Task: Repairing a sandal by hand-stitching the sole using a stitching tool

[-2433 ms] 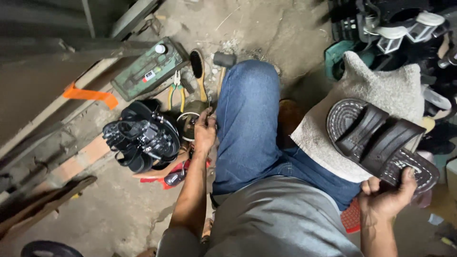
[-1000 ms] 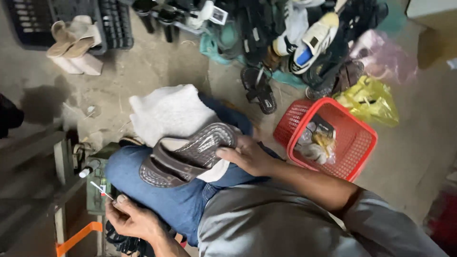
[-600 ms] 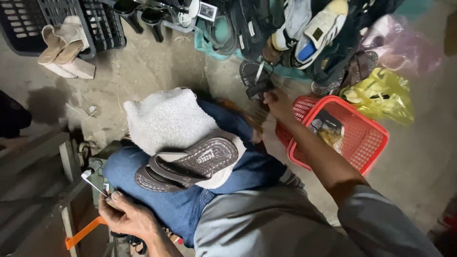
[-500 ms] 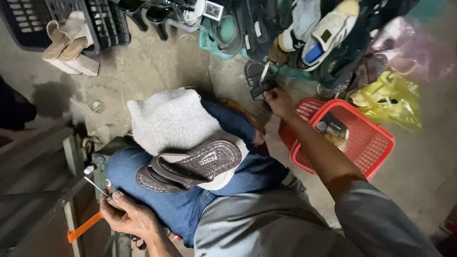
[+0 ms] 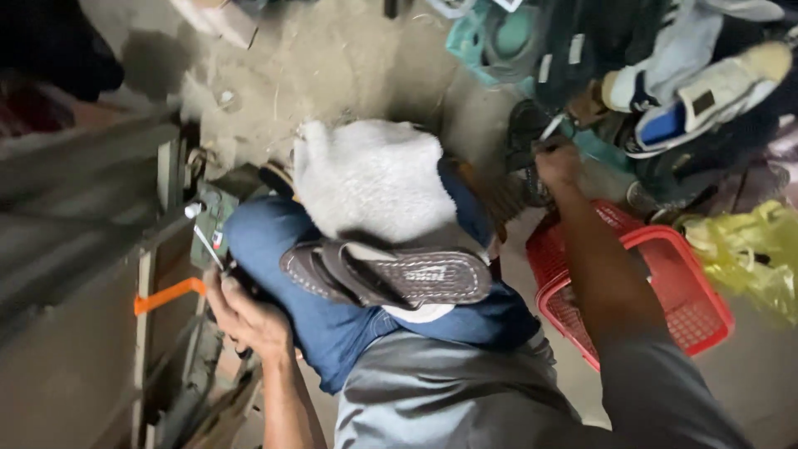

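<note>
- Right hand (image 5: 559, 162): reaches out to the heap of shoes (image 5: 665, 91) beyond the knee, fingers curled onto a dark sandal (image 5: 525, 141) at the heap's near edge; what exactly they pinch cannot be told.
- Left hand (image 5: 245, 312): closed around a thin white-tipped tool (image 5: 204, 241), held low beside the left knee.
- Brown sandal (image 5: 391, 273): lies sole-side across the lap on a grey cloth (image 5: 370, 179), between the two hands, touched by neither.
- Red basket (image 5: 665, 291): stands just beside the right forearm; its visible mesh floor shows no contents, the rest being hidden by the arm.
- Change: a second ago the right hand rested on the brown sandal; it now sits at the heap.
</note>
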